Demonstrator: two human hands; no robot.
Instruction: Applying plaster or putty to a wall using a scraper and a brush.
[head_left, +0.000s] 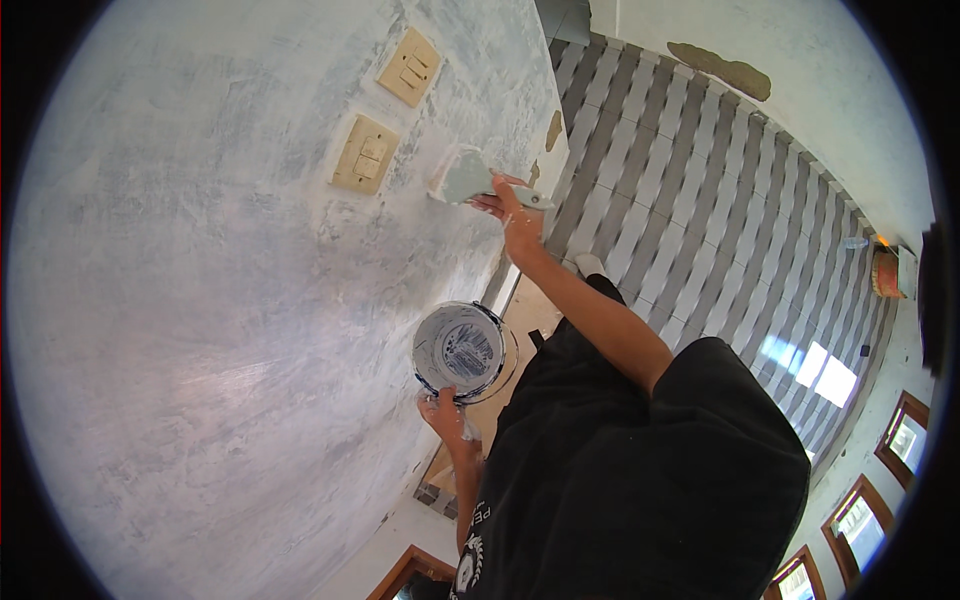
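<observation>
My right hand [508,210] grips a pale putty-smeared scraper [465,178], its broad blade at the plastered wall [200,250], right of and below two beige switch plates [408,68]. Lower down, my left hand [443,418], spotted with white, holds the near rim of a bucket [465,348] smeared inside with pale and dark material. The bucket is close to the wall, tilted so its inside shows.
A striped tile floor [690,200] stretches right, with a reddish container [886,272] by the far wall. A tan board [525,310] lies under me near the wall's foot. Wood-framed windows [855,515] show at lower right. Bare patches [718,68] mark the upper wall.
</observation>
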